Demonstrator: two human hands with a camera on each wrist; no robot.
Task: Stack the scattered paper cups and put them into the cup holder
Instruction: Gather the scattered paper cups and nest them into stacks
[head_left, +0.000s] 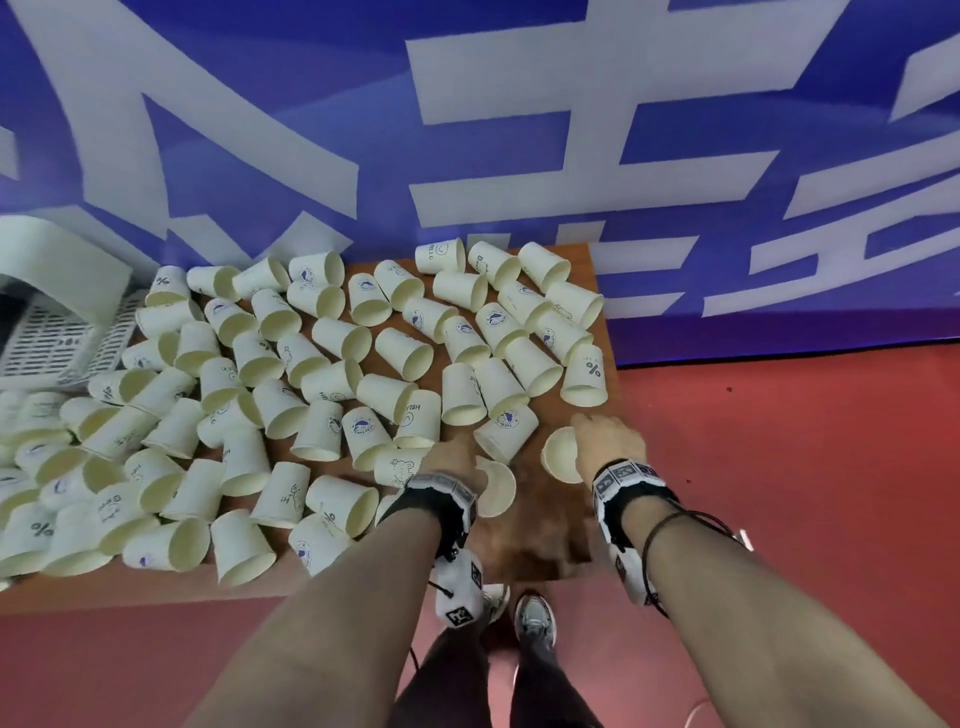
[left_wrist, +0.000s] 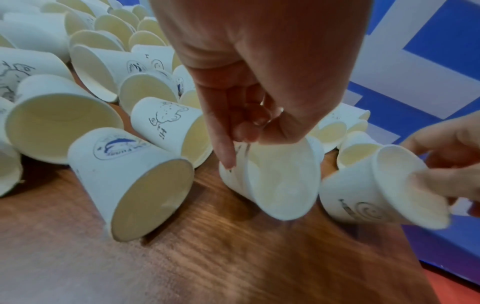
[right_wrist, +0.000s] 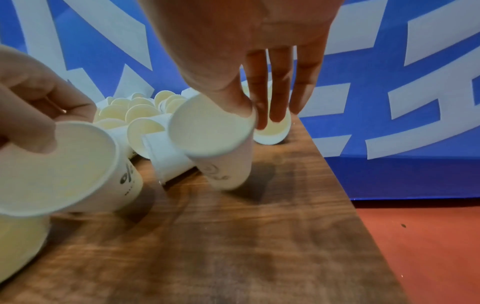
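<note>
Several white paper cups (head_left: 332, 384) lie on their sides all over the brown wooden table (head_left: 540, 540). My left hand (head_left: 452, 457) pinches the rim of one tilted cup (head_left: 494, 488) near the table's front right. In the left wrist view the left hand (left_wrist: 249, 144) has one finger outside and the thumb side inside this cup (left_wrist: 280, 181). My right hand (head_left: 605, 441) holds a second cup (head_left: 563, 456) just to the right. In the right wrist view the right hand (right_wrist: 252, 115) grips that cup (right_wrist: 213, 139) at its rim, mouth toward the camera.
A white perforated plastic rack (head_left: 57, 327) stands at the table's far left. A blue and white banner (head_left: 519, 130) hangs right behind the table. The table's right edge (right_wrist: 337, 176) drops to red floor (head_left: 779, 467). My shoes (head_left: 535, 618) stand below the front edge.
</note>
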